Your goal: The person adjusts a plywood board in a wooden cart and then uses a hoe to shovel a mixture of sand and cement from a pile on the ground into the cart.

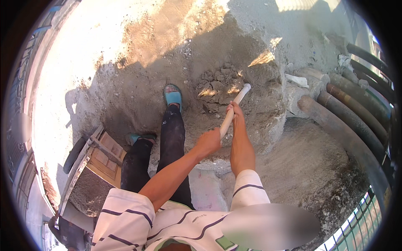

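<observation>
A pale wooden tool handle (227,122) slants up and away to the right in front of me, with a white end. My left hand (209,141) is closed round its lower part. Farther up, my right hand (235,109) grips the same handle. Its far end is over the right edge of a mound of cracked, clumpy earth (217,85). No blade or tool head can be made out, so the kind of tool is unclear. My feet are in blue sandals (173,98), left of the mound.
A wheeled cart with wooden panels (105,157) stands at my left. Several thick rusty pipes (331,117) lie at the right, beside a pale scrap (297,80). Rough grey ground (305,154) lies right of me. A person in dark clothes (71,230) is at the lower left.
</observation>
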A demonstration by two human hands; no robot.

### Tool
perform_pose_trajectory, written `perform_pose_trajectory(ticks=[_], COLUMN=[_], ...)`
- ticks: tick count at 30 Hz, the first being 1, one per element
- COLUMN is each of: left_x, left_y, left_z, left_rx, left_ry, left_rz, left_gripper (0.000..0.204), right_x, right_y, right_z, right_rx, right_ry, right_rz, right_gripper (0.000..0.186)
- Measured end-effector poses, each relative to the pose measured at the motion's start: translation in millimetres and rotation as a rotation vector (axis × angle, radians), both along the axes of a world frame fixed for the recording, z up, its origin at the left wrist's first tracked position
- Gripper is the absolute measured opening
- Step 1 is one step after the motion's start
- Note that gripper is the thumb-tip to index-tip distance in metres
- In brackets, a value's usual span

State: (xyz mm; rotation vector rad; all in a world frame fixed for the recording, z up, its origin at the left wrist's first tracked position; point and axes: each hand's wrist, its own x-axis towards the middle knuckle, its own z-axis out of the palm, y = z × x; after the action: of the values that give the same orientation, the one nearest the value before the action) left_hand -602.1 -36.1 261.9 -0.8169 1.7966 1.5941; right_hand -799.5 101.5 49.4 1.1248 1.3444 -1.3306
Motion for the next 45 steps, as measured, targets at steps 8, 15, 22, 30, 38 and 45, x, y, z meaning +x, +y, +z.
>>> perform_pose_trajectory(ticks=[8, 15, 22, 30, 38, 45], left_x=[52.9, 159.0, 355.8, 662.9, 966.7, 988.5], left_y=[-20.6, -45.4, -24.9, 65.4, 206.3, 245.2], left_z=[93.0, 180.2, 308.1, 512.0, 668.7, 619.5], left_rx=[-0.052, -0.194, -0.346, -0.382, -1.519, -1.613], left_ry=[0.005, 0.111, 0.147, -0.143, -1.240, -1.245], left_rz=[0.084, 0.190, 0.431, 0.663, 0.549, 0.848], left_gripper=[0.035, 0.037, 0.034, 0.034, 0.042, 0.036], right_x=[63.5, 142.2, 301.8, 588.4, 994.8, 970.9], right_y=[-54.0, -113.5, -158.5, -199.9, -128.4, -110.8], right_z=[76.2, 154.6, 252.4, 369.0, 512.6, 519.0], right_rx=[-0.160, -0.244, -0.347, -0.329, -0.540, -0.645], right_ry=[-0.185, -0.159, -0.109, -0.189, -1.101, -1.021], right_rz=[-0.021, 0.175, 0.428, 0.709, 0.857, 0.973], right_gripper=[0.018, 0.018, 0.020, 0.026, 0.028, 0.038])
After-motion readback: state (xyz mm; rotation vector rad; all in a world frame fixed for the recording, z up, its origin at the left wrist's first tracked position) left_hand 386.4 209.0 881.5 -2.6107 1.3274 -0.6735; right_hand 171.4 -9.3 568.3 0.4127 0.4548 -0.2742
